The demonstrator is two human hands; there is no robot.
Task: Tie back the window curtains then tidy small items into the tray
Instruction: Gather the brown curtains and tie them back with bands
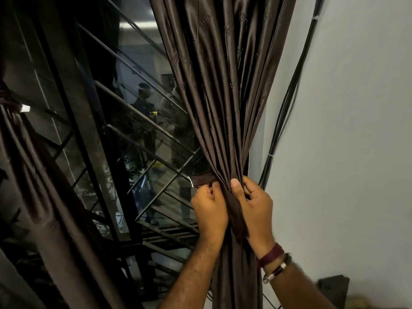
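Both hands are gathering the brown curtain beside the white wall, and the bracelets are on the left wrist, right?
Not quite: the head view shows the bracelets on the right wrist. The rest stands: left hand and right hand gather the brown curtain beside the white wall.

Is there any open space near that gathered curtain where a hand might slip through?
Bare wall lies right of the black cables, and a narrow strip runs between the cables and the curtain. It is crowded at the tie-back band, where the left hand and right hand grip the folds.
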